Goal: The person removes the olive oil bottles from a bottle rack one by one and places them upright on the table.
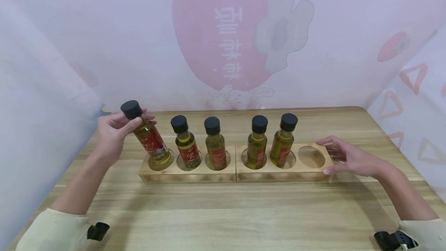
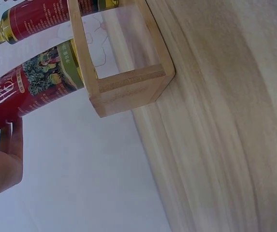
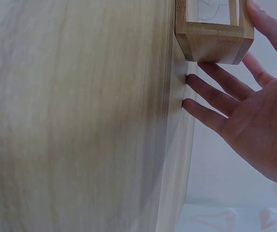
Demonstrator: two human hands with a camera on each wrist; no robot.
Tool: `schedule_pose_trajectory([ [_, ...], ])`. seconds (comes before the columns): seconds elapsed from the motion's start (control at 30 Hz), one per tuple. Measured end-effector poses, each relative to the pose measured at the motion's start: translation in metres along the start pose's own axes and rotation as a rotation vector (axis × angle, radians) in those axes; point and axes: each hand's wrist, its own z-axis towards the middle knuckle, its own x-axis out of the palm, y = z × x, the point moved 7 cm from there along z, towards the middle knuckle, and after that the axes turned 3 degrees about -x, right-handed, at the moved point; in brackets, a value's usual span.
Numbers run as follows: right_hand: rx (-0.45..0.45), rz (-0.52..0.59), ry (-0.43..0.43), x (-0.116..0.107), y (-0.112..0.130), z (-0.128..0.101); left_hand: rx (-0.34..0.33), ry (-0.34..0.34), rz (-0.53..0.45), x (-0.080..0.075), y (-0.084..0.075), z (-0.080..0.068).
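Observation:
An olive oil bottle (image 1: 151, 139) with a red label and black cap leans to the left, gripped near its neck by my left hand (image 1: 113, 133). Its base is at the leftmost hole of the left wooden bottle holder (image 1: 205, 178); in the left wrist view the tilted bottle (image 2: 36, 79) meets the holder's end. My right hand (image 1: 352, 158) holds the right end of the right wooden holder (image 1: 285, 175), thumb on the front and fingers behind. In the right wrist view, some fingertips (image 3: 189, 104) reach down to the tabletop.
Two similar bottles (image 1: 188, 152) (image 1: 216, 154) stand in the left holder, two more (image 1: 257, 152) (image 1: 282, 148) in the right one. The rightmost hole (image 1: 311, 157) holds no bottle. Both holders sit end to end on a wood-grain table (image 1: 216, 216), before a printed white backdrop (image 1: 139, 42).

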Motion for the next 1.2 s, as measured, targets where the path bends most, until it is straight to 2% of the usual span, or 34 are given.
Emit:
schedule_pose_trajectory([
  [0.2, 0.005, -0.005, -0.002, 0.000, -0.001, 0.000, -0.004, -0.018, -0.026, -0.003, -0.002, 0.004],
  [0.57, 0.011, -0.010, 0.002, 0.000, -0.001, 0.000, -0.024, -0.118, -0.082, -0.007, -0.008, 0.008],
  [1.2, 0.019, -0.005, 0.001, 0.000, -0.002, -0.001, -0.146, -0.246, -0.053, -0.008, -0.005, 0.017],
])
